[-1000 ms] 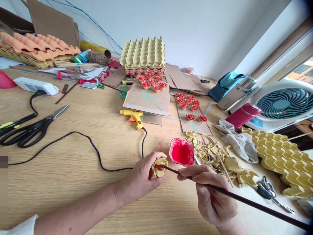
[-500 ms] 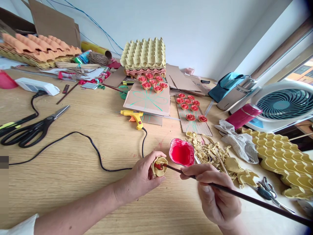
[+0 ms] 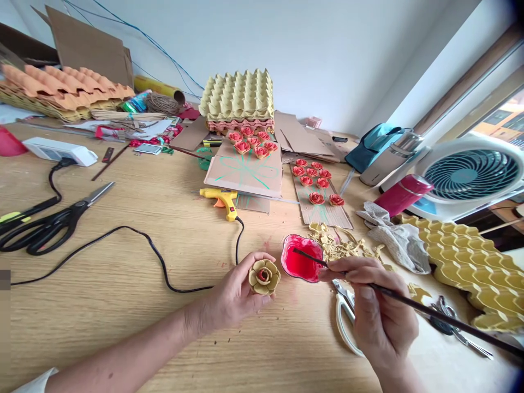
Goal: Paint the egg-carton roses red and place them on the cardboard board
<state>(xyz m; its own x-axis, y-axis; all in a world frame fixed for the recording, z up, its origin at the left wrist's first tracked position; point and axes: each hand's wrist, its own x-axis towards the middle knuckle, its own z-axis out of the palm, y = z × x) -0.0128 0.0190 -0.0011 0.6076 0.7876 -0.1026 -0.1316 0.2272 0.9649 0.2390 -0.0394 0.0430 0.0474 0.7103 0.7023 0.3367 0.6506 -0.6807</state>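
My left hand (image 3: 237, 292) is closed around a yellow egg-carton rose (image 3: 264, 276) whose centre is dabbed red; it is held just above the wooden table (image 3: 123, 305). My right hand (image 3: 379, 316) pinches a long dark paintbrush (image 3: 434, 315). The brush tip rests in a small dish of red paint (image 3: 302, 257), right of the rose. White-handled scissors (image 3: 344, 319) lie under my right hand.
A yellow glue gun (image 3: 223, 197) with its black cord (image 3: 155, 254) lies ahead. Painted red roses (image 3: 317, 177) sit on cardboard sheets. Stacked egg trays (image 3: 239, 95), black scissors (image 3: 49, 224), carton scraps (image 3: 344, 245), a yellow tray (image 3: 470, 262), a cloth (image 3: 399, 240) and a fan (image 3: 470, 174) surround them.
The brush tip has left the rose's centre and moved right into the red paint dish. My left hand has turned the rose face up. White scissors now show under my right hand.
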